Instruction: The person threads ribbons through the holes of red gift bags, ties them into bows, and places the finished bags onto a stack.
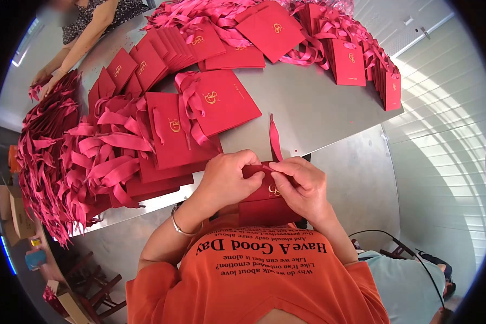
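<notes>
Orange T-shirt (243,286) nearest the lens in the head view; just beyond it a red bag (267,209), held before the stomach by the table (318,121) edge. Left hand (229,178): thumb and forefinger nipped on the bag's upper edge. Right hand (306,189): thumb and forefinger pinched close, apparently on the ribbon (275,140), whose free end points away over the tabletop. Fingertips hide the join; whether it passes through a hole cannot be told. Main risk, by judgement: smooth ribbon slipping from so small a pinch. Hard tugging might crease the rim. Ribboned bags (170,140) lie near the left hand; a sideways sweep could snag their loops.
</notes>
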`<state>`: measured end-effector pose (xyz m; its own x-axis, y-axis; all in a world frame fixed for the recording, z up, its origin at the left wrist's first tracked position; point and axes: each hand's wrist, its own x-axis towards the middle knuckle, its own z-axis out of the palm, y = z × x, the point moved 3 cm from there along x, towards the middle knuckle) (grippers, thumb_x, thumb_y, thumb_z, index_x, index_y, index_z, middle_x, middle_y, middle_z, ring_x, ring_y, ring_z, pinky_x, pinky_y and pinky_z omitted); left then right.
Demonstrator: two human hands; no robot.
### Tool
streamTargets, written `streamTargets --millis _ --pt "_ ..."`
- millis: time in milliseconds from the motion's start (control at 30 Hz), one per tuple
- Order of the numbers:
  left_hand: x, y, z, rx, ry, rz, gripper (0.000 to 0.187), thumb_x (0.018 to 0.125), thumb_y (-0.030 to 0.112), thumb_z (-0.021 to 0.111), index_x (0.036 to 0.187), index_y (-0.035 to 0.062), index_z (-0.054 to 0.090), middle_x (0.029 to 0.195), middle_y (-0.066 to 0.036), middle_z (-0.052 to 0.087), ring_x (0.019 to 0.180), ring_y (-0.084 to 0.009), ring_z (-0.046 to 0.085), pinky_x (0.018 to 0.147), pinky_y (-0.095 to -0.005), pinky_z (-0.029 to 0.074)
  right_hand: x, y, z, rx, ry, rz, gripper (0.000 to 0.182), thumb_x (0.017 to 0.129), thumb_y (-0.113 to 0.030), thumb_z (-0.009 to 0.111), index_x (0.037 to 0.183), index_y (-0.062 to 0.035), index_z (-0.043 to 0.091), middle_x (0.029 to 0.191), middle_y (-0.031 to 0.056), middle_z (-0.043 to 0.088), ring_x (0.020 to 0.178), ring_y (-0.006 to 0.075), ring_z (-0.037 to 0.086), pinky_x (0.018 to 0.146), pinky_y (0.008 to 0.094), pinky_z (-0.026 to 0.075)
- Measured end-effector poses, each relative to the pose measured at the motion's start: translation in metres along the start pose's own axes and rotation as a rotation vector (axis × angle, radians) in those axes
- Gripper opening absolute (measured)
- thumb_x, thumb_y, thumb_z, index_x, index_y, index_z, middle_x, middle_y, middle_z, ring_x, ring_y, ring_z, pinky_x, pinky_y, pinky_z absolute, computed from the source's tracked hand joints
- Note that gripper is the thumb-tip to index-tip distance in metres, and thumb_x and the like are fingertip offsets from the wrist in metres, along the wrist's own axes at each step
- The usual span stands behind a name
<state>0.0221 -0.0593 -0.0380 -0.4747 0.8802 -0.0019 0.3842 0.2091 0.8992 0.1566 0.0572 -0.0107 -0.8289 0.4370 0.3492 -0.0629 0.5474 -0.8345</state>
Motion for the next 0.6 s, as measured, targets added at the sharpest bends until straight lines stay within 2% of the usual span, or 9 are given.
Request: streamTargets --millis 67,300,367,400,467,600 --pt "-0.004 0.006 -0.002 0.134 0.097 0.050 0.020 0.075 0.011 0.076 0.090 0.0023 0.066 0.076 -0.012 0.070 0.061 -0.0189 0.065 0.057 -0.0310 0.050 0.001 0.008 0.005 0.017 0.025 -0.069 0.020 0.079 0.007 0.073 0.096 -0.0027 0.071 0.080 0.0102 0.067 0.065 0.0197 0.065 0.055 0.0296 0.052" --pt "-0.004 0.007 -0.004 0.117 0.103 0.062 0.023 0.074 0.011 0.076 0.093 0.0027 0.066 0.077 -0.012 0.069 0.054 -0.0193 0.060 0.053 -0.0313 0.047 0.004 0.004 0.006 -0.125 -0.023 -0.179 0.017 0.072 0.006 0.072 0.084 -0.0041 0.066 0.075 0.0078 0.066 0.060 0.0217 0.062 0.052 0.0307 0.050" --pt "-0.004 0.005 -0.003 0.078 0.089 0.073 0.024 0.074 0.009 0.075 0.095 0.0019 0.066 0.075 -0.010 0.067 0.051 -0.0134 0.055 0.050 -0.0290 0.044 0.003 0.004 0.007 -0.223 -0.012 -0.210 0.018 0.070 0.007 0.073 0.083 -0.0038 0.066 0.071 0.0070 0.064 0.058 0.0188 0.062 0.051 0.0283 0.050" --pt "-0.004 0.006 -0.004 0.078 0.085 0.074 0.024 0.074 0.009 0.075 0.095 0.0019 0.066 0.075 -0.010 0.067 0.051 -0.0134 0.055 0.050 -0.0290 0.044 0.003 0.003 0.007 -0.225 -0.010 -0.207 0.018 0.070 0.007 0.073 0.083 -0.0038 0.066 0.071 0.0070 0.064 0.058 0.0188 0.062 0.051 0.0283 0.050" --pt "-0.004 0.008 -0.005 -0.001 -0.005 -0.033 0.022 0.076 0.005 0.071 0.097 0.0000 0.066 0.071 -0.006 0.065 0.051 -0.0061 0.050 0.048 -0.0261 0.040 0.004 -0.001 0.007 -0.277 -0.020 -0.219 0.016 0.070 0.006 0.072 0.079 -0.0039 0.064 0.069 0.0071 0.063 0.055 0.0208 0.060 0.048 0.0297 0.049" --pt "-0.002 0.004 -0.005 -0.066 -0.065 -0.093 0.020 0.078 0.001 0.067 0.098 -0.0021 0.065 0.071 -0.003 0.064 0.051 -0.0020 0.048 0.046 -0.0244 0.038 0.004 -0.005 0.008 -0.370 -0.028 -0.220 0.015 0.068 0.005 0.070 0.075 -0.0041 0.061 0.068 0.0073 0.061 0.053 0.0235 0.058 0.046 0.0317 0.048"
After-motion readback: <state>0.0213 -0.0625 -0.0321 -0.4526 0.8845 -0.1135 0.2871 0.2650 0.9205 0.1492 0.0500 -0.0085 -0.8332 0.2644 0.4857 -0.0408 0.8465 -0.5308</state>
